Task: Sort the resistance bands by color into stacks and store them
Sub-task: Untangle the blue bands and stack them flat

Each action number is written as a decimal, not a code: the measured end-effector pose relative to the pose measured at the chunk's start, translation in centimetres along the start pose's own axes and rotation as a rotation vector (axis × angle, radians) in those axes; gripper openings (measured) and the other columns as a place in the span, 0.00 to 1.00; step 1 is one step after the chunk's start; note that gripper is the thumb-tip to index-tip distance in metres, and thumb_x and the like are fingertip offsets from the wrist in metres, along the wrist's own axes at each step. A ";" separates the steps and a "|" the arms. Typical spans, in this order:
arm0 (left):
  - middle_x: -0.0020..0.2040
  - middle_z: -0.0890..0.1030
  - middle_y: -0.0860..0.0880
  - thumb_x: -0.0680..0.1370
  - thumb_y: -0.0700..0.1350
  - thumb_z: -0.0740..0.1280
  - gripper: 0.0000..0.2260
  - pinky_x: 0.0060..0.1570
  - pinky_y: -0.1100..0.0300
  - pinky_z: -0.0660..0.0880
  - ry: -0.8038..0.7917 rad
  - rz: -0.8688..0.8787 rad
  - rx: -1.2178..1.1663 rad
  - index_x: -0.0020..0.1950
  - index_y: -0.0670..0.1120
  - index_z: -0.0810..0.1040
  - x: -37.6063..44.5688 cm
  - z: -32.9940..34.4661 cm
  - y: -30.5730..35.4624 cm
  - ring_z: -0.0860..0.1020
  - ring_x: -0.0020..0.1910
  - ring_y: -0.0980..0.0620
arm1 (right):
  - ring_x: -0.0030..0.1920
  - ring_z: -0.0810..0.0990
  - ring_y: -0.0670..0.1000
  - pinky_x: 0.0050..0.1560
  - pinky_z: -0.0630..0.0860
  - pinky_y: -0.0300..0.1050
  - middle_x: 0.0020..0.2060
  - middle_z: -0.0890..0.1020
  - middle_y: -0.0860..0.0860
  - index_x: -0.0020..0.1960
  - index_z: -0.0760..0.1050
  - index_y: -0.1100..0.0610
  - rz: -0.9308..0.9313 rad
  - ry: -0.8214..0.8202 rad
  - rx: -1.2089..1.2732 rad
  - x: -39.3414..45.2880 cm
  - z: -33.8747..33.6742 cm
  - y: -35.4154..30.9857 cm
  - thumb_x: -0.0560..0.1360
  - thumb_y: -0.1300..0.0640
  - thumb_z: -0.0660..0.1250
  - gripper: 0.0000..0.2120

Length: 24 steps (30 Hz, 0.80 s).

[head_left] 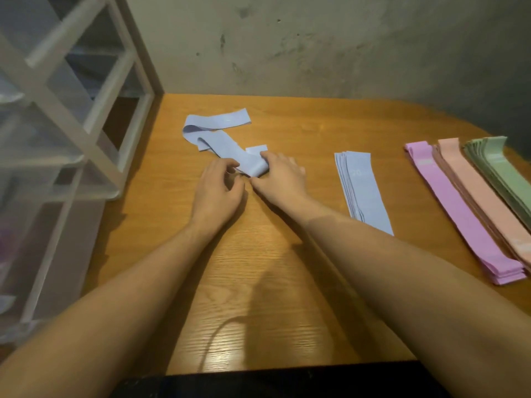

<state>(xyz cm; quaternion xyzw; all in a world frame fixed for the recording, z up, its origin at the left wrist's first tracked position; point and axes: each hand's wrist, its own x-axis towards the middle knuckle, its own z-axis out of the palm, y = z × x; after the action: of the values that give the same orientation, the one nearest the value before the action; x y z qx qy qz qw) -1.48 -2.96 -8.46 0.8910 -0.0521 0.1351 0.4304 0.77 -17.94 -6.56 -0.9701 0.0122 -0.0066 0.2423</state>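
Note:
A loose heap of light blue bands (218,133) lies tangled at the middle back of the wooden table (287,271). My right hand (280,178) pinches the near end of one blue band from the heap, folding it over. My left hand (219,189) sits just left of that end with curled fingers touching its edge. To the right lies a neat stack of blue bands (363,191). Further right are a purple stack (462,214), a peach stack (482,196) and a green stack (505,173), side by side.
A translucent plastic drawer unit with a white frame (66,119) stands at the table's left side. A grey concrete wall (316,44) runs behind the table. The table's near edge meets a dark surface at the bottom.

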 end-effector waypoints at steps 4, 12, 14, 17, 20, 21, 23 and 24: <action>0.63 0.76 0.49 0.73 0.45 0.67 0.18 0.63 0.49 0.71 -0.021 0.188 0.084 0.63 0.45 0.76 -0.4 0.1 -0.3 0.74 0.62 0.48 | 0.66 0.71 0.49 0.58 0.61 0.49 0.61 0.80 0.43 0.66 0.75 0.44 -0.080 0.049 0.079 -1.8 -1.0 0.8 0.71 0.42 0.67 0.24; 0.68 0.78 0.53 0.78 0.56 0.64 0.22 0.75 0.45 0.48 -0.220 0.550 0.325 0.72 0.51 0.71 -1.9 0.3 0.1 0.68 0.73 0.55 | 0.53 0.74 0.38 0.55 0.72 0.41 0.54 0.76 0.45 0.55 0.73 0.47 -0.099 -0.006 0.556 -6.2 -5.1 2.7 0.72 0.55 0.69 0.13; 0.66 0.78 0.52 0.79 0.55 0.65 0.22 0.74 0.44 0.56 -0.234 0.556 0.194 0.71 0.51 0.71 -2.3 0.3 0.8 0.72 0.69 0.54 | 0.48 0.74 0.35 0.49 0.70 0.33 0.51 0.76 0.46 0.54 0.73 0.49 -0.092 -0.057 0.578 -6.9 -6.1 2.7 0.72 0.56 0.71 0.13; 0.66 0.76 0.54 0.75 0.46 0.73 0.25 0.68 0.56 0.67 -0.259 0.521 -0.077 0.71 0.48 0.72 -3.9 1.0 3.1 0.74 0.64 0.55 | 0.38 0.74 0.33 0.40 0.69 0.29 0.44 0.75 0.45 0.56 0.71 0.53 -0.044 -0.143 0.621 -8.0 -7.5 2.6 0.75 0.60 0.70 0.13; 0.65 0.74 0.53 0.77 0.45 0.68 0.15 0.65 0.67 0.68 -0.278 0.481 -0.223 0.63 0.42 0.77 -5.0 1.6 5.4 0.72 0.64 0.62 | 0.46 0.81 0.49 0.48 0.75 0.44 0.48 0.78 0.53 0.59 0.69 0.52 -0.028 -0.224 0.592 -9.2 -8.8 3.3 0.76 0.55 0.71 0.16; 0.64 0.75 0.51 0.78 0.47 0.65 0.14 0.63 0.67 0.69 -0.275 0.484 -0.219 0.58 0.40 0.79 -5.2 1.6 6.0 0.72 0.63 0.61 | 0.46 0.79 0.51 0.48 0.74 0.46 0.49 0.77 0.54 0.61 0.68 0.51 -0.027 -0.236 0.553 -9.7 -9.3 3.6 0.76 0.53 0.71 0.17; 0.64 0.76 0.49 0.79 0.49 0.63 0.13 0.62 0.63 0.71 -0.273 0.514 -0.174 0.52 0.41 0.79 -5.4 1.7 6.7 0.73 0.64 0.57 | 0.38 0.75 0.48 0.41 0.71 0.45 0.46 0.73 0.52 0.63 0.66 0.50 -0.023 -0.263 0.495 -10.5 -10.4 4.4 0.77 0.49 0.72 0.20; 0.64 0.76 0.48 0.79 0.49 0.63 0.12 0.61 0.61 0.71 -0.277 0.526 -0.167 0.50 0.41 0.79 -5.4 1.7 6.9 0.74 0.64 0.56 | 0.34 0.73 0.46 0.37 0.71 0.43 0.46 0.73 0.51 0.64 0.66 0.49 -0.025 -0.286 0.490 -11.0 -11.0 4.8 0.77 0.48 0.72 0.21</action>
<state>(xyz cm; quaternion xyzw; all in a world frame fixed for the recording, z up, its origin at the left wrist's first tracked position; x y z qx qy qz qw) -7.78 -8.78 -5.83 0.8184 -0.3500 0.1144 0.4411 -10.56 -27.03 0.77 -0.8738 -0.0360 0.1246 0.4687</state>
